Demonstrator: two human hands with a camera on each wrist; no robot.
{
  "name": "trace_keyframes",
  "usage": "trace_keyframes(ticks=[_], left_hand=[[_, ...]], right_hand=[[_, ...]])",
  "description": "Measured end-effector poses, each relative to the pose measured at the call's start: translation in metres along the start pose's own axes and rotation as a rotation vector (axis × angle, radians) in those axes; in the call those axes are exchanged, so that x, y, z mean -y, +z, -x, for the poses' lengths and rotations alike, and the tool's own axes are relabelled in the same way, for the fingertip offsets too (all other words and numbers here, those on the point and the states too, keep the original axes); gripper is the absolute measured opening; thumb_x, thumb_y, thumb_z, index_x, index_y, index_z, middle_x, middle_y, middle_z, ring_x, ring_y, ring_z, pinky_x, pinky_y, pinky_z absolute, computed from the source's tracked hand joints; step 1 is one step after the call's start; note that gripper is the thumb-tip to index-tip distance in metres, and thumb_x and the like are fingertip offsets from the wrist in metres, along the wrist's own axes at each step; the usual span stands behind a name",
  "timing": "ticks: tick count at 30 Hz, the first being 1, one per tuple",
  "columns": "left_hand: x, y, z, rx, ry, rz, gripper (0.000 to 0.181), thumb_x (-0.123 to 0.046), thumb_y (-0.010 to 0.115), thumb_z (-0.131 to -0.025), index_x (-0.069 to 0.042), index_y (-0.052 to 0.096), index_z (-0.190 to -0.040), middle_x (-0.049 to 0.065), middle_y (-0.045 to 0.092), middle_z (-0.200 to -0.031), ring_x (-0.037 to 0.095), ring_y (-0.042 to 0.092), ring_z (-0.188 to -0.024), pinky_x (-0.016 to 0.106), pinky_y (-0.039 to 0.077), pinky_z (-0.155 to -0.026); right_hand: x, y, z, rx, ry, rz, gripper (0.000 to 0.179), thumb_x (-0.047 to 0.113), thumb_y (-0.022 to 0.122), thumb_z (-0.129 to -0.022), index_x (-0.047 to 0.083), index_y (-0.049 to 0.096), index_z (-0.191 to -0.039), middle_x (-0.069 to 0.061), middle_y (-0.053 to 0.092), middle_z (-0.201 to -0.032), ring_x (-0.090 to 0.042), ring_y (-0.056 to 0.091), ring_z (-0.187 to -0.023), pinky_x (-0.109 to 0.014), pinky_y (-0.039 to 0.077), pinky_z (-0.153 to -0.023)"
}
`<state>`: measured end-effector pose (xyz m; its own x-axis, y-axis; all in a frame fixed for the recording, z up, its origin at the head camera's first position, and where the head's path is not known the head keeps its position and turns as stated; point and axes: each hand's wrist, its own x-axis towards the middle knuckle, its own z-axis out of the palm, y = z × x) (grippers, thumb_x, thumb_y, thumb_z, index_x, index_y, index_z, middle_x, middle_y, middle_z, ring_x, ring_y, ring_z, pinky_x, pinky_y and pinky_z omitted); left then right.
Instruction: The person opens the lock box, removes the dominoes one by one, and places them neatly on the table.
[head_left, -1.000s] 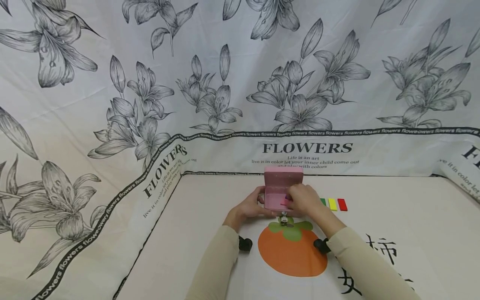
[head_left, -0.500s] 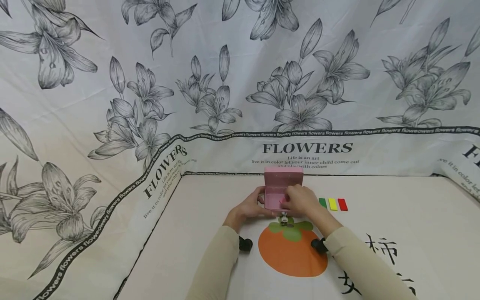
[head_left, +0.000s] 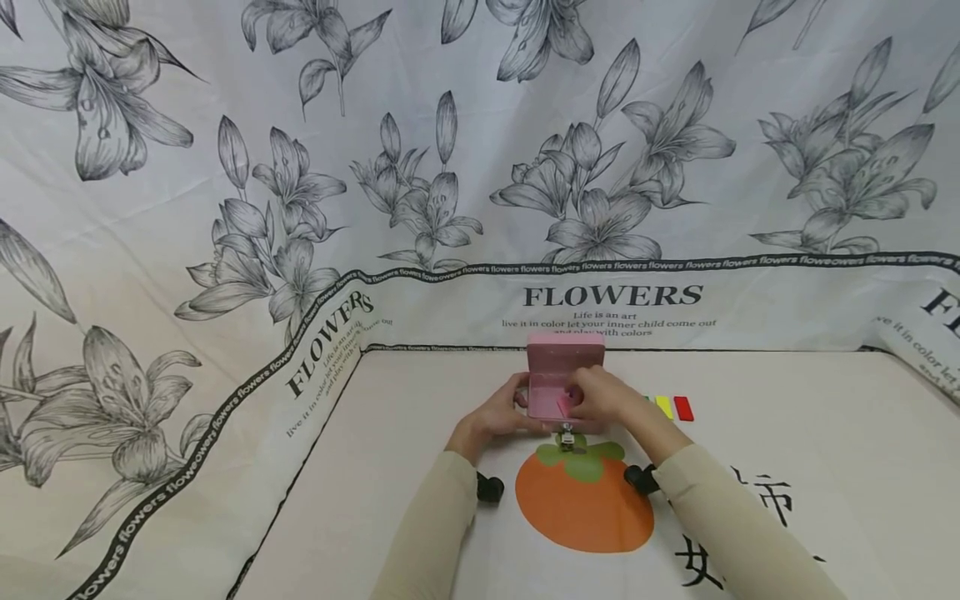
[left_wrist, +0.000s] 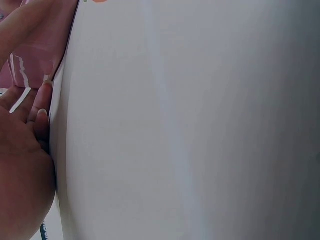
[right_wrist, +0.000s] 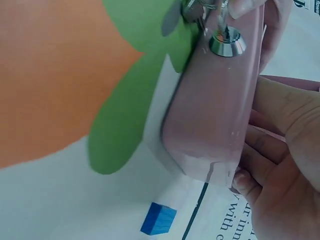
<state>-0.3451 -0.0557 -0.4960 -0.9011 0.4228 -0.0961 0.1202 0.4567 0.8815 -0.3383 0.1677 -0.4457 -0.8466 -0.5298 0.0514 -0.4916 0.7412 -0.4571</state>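
Observation:
A pink box (head_left: 546, 406) stands with its lid (head_left: 564, 354) raised, and keys (head_left: 567, 438) hang from the lock (right_wrist: 227, 42) on its front. My left hand (head_left: 501, 410) grips the box's left side, thumb along the front. My right hand (head_left: 602, 396) reaches over the right side, fingers down inside. By those fingertips is a small bright pink piece (head_left: 564, 405), seemingly pinched; the fingertips are partly hidden. In the right wrist view, that hand's lower fingers (right_wrist: 260, 150) lie along the box's end. The left wrist view catches left fingers (left_wrist: 42, 100) against the pink box.
Yellow (head_left: 663, 407) and red (head_left: 683, 408) blocks lie right of the box, a green block (head_left: 647, 402) mostly hidden behind my hand. A blue block (right_wrist: 159, 218) shows in the right wrist view. The sheet beneath has an orange persimmon picture (head_left: 585, 504) and black characters (head_left: 772, 496).
Inside the box, my right fingers and the pink piece have shifted slightly. A purple bit seen by the fingers earlier no longer shows. The right forearm now covers more of the green block.

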Motion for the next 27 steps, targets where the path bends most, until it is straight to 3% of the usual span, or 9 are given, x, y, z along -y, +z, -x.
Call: trace_keyframes(ticks=[7, 15, 27], left_hand=[[0.01, 0.005, -0.005, 0.005, -0.019, -0.027, 0.1, -0.024, 0.095, -0.072, -0.025, 0.038, -0.153, -0.005, 0.052, -0.121, 0.015, 0.046, -0.104, 0.031, 0.039, -0.085], [0.004, 0.002, -0.001, 0.01, 0.025, -0.008, 0.098, -0.024, 0.094, -0.074, -0.021, 0.037, -0.154, 0.001, 0.053, -0.123, 0.019, 0.046, -0.107, 0.035, 0.04, -0.087], [0.002, -0.001, -0.002, 0.003, 0.018, -0.022, 0.099, -0.026, 0.095, -0.073, -0.02, 0.038, -0.154, 0.003, 0.053, -0.122, 0.018, 0.046, -0.105, 0.034, 0.039, -0.085]], right_hand=[[0.001, 0.001, -0.004, 0.056, 0.001, -0.018, 0.036, 0.0, 0.083, -0.076, -0.008, 0.072, -0.109, -0.008, 0.069, -0.082, -0.015, 0.058, -0.073, -0.032, 0.05, -0.068], [-0.001, 0.006, -0.009, 0.042, 0.019, -0.003, 0.033, 0.002, 0.082, -0.078, -0.006, 0.073, -0.108, -0.008, 0.069, -0.084, -0.017, 0.058, -0.075, -0.033, 0.05, -0.07], [0.001, 0.014, -0.014, 0.011, 0.069, -0.09, 0.023, 0.01, 0.084, -0.083, -0.001, 0.076, -0.101, -0.004, 0.068, -0.082, -0.017, 0.058, -0.072, -0.033, 0.049, -0.068]])
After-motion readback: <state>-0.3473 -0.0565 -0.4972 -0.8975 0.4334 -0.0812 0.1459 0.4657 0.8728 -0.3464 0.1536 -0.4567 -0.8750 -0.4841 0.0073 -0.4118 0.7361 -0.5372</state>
